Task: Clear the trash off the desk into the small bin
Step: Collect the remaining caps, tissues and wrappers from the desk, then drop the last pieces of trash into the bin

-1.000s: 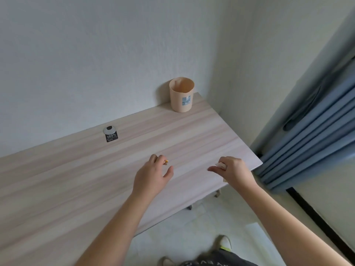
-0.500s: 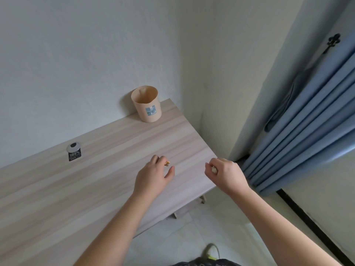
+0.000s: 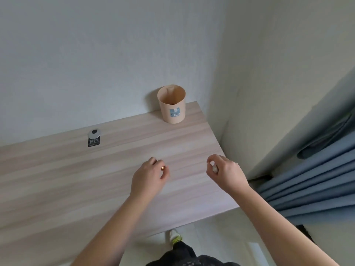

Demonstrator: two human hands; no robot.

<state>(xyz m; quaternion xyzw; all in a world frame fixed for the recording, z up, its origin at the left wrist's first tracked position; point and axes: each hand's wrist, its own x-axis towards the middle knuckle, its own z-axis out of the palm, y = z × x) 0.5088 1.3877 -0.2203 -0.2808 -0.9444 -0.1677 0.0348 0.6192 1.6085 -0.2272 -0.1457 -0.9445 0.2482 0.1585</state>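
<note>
A small peach-coloured bin [image 3: 172,104] with a blue label stands upright at the desk's far right corner, against the wall. My left hand [image 3: 148,175] hovers over the light wooden desk [image 3: 76,179] with its fingers curled on a small orange-gold scrap [image 3: 162,167]. My right hand [image 3: 224,173] is over the desk's right part, fingers closed on a small whitish scrap [image 3: 214,168]. Both hands are well short of the bin, nearer to me.
A round grey cable grommet with a black "100%" sticker [image 3: 93,139] sits on the desk at the back left. Blue curtains [image 3: 311,181] hang to the right of the desk. The desk's right edge and pale floor lie below.
My right hand has come up from beyond the desk's edge to over its right part, still closed on the whitish scrap. The view has shifted; the left hand has hardly moved.
</note>
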